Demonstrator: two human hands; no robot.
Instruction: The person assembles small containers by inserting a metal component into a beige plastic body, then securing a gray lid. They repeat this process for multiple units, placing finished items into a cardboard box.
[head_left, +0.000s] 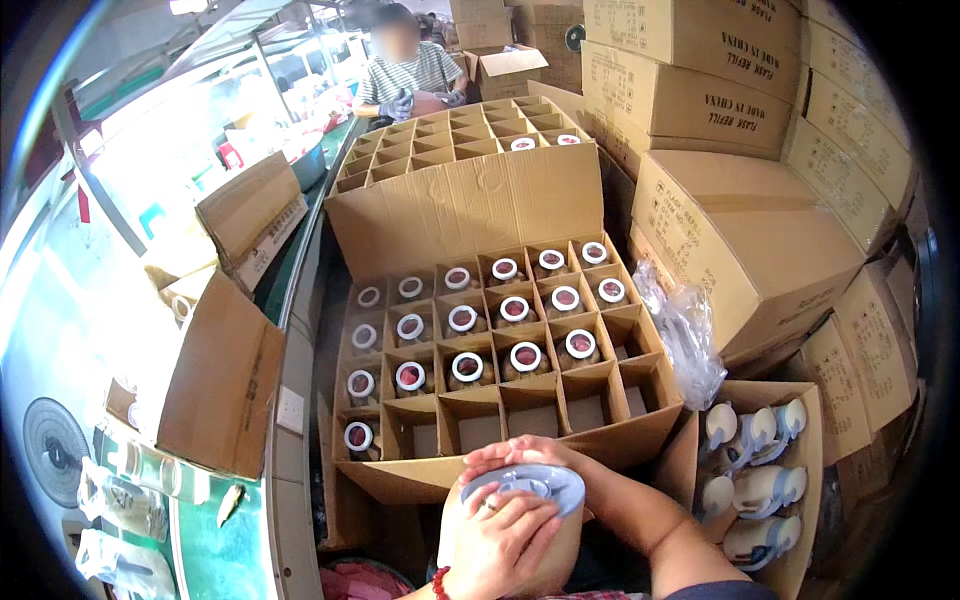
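Low in the head view, both hands close on a rounded tan flask body (pixel 520 560) with a pale grey cap (pixel 530 485). Left hand (pixel 505 545), red bead bracelet at the wrist, lies over the front, fingers curled on the cap and wall. Right hand (pixel 530 455) wraps round the far side, fingers pressed together along the cap's rim. Flask sits just before an open corrugated carton (pixel 470 215) with cardboard dividers; many cells hold flasks showing white rings (pixel 525 356), the nearest cells bare. A second box (pixel 770 490) on the right holds white-capped pieces. Stacked cartons (pixel 720 110) fill the right; another person (pixel 405 70) works beyond.
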